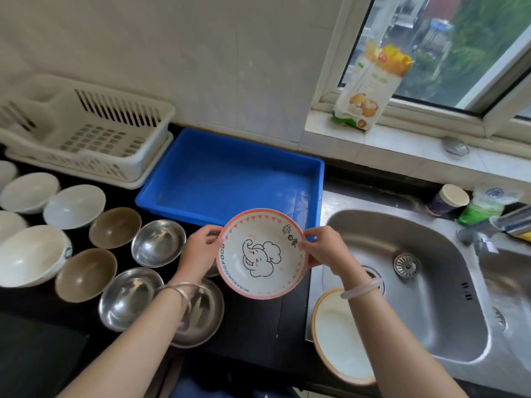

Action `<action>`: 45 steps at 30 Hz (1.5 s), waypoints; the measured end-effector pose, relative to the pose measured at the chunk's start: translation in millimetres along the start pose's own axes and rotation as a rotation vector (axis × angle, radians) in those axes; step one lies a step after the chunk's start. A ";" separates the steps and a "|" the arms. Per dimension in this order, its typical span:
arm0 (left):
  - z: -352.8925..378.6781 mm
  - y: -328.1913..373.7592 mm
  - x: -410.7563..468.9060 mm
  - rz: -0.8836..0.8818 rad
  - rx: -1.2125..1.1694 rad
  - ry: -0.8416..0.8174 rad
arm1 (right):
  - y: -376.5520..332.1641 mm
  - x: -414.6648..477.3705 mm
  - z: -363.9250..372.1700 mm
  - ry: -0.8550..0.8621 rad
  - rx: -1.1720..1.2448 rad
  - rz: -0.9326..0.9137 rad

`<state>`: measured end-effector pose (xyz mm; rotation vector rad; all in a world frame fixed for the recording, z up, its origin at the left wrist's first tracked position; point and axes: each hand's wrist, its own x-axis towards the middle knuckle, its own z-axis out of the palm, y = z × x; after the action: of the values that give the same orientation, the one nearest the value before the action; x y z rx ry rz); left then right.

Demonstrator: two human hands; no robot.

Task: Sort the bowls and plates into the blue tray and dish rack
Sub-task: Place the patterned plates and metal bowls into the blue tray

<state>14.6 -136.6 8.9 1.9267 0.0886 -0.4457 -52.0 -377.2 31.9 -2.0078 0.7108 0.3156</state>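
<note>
Two hands are gripping the elephant plate [263, 254]: my left hand [198, 251] and right hand [324, 251] pinching opposite rims. It looks hard, smooth and easy to break, so I am holding both edges.

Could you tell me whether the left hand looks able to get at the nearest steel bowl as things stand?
Probably not right away: the left hand grips the elephant plate together with the right hand. The steel bowl lies uncovered under the left forearm.
</note>
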 end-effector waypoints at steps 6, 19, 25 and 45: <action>-21.1 24.5 24.1 -0.145 -0.291 -0.001 | -46.1 23.8 3.0 0.026 0.225 0.042; -63.3 16.6 152.7 -0.221 -0.426 0.061 | -106.4 130.2 82.2 0.094 0.429 0.146; -71.9 -5.0 205.3 -0.294 -0.379 0.045 | -108.1 164.7 120.3 0.136 0.481 0.228; -80.6 -25.5 221.4 -0.604 -0.799 -0.120 | -88.9 156.7 155.3 -0.170 1.069 0.260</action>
<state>234.3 -85.7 -64.1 1.0547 0.6770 -0.7806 136.2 -266.4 -62.2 -0.8706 0.7975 0.1844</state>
